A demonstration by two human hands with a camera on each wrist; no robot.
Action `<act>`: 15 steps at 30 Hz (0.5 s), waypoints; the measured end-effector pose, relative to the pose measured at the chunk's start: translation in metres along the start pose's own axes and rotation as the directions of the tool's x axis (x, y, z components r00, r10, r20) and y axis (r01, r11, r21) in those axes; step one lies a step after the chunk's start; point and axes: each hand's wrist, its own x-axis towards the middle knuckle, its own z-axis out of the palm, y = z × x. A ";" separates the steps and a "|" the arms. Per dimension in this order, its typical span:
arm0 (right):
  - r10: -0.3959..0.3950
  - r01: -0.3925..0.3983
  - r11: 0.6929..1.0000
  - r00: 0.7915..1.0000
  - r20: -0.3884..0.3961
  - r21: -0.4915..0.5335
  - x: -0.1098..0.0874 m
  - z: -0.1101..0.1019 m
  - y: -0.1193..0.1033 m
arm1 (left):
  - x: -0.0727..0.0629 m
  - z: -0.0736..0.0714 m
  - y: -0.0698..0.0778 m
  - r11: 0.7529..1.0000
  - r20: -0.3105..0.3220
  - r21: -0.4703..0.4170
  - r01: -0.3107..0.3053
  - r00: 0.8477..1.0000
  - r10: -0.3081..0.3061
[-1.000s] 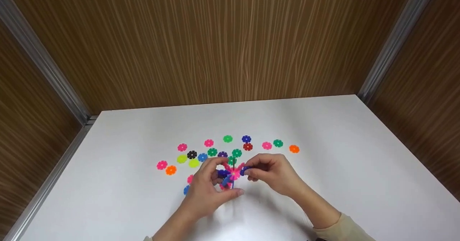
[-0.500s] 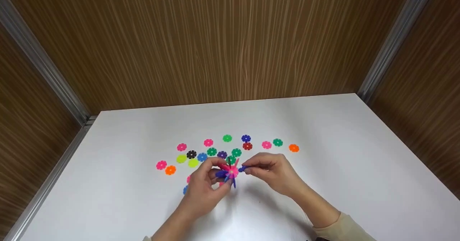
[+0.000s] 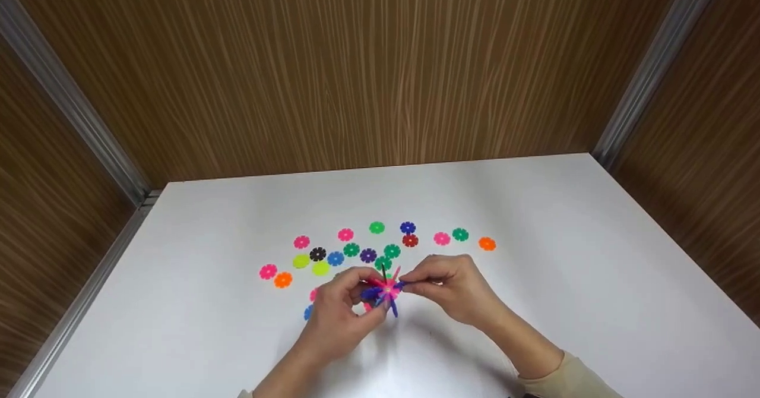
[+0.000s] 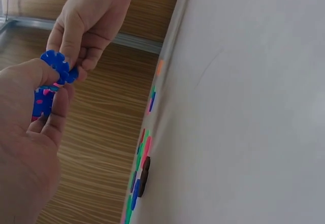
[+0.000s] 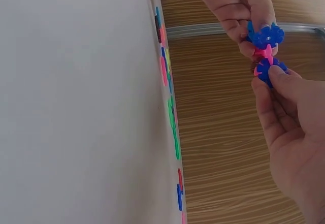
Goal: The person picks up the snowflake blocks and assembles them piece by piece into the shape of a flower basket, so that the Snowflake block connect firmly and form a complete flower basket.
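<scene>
My left hand (image 3: 344, 312) grips a cluster of interlocking flower-shaped discs, with a pink disc (image 3: 389, 290) facing up. Blue, pink and dark discs stick out around its rim. Between thumb and fingers, my right hand (image 3: 457, 291) pinches a blue disc (image 5: 262, 70) at the right side of the pink one. In the right wrist view it touches the pink piece (image 5: 268, 52); how deep its slot sits is hidden by the thumb. Another blue disc (image 4: 53, 59) of the cluster shows by the left thumb in the left wrist view. Left fingers cover part of the cluster.
Several loose discs lie flat on the white table (image 3: 534, 208) beyond the hands, among them an orange disc (image 3: 487, 244), a red disc (image 3: 410, 240) and a black disc (image 3: 318, 254). Wood-grain panels (image 3: 380, 71) stand at the back and sides.
The left hand has turned the cluster and its thumb has moved in against it. The blue disc in my right hand, apart from the cluster half a second ago, now meets the pink disc's edge.
</scene>
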 end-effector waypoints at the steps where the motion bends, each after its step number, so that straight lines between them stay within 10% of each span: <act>1: 0.007 -0.007 1.000 1.000 0.011 -0.014 0.001 -0.002 -0.001 | 0.000 0.000 0.000 1.000 0.001 -0.003 -0.002 1.000 0.002; 7: 0.168 -0.168 0.985 0.986 0.009 -0.038 0.007 -0.032 0.008 | 0.003 0.000 0.000 1.000 -0.035 -0.023 0.021 0.999 -0.022; 15: 0.436 -0.433 0.877 0.899 -0.034 -0.210 0.015 -0.063 0.065 | 0.003 -0.003 -0.003 0.999 -0.066 -0.047 0.024 0.997 -0.027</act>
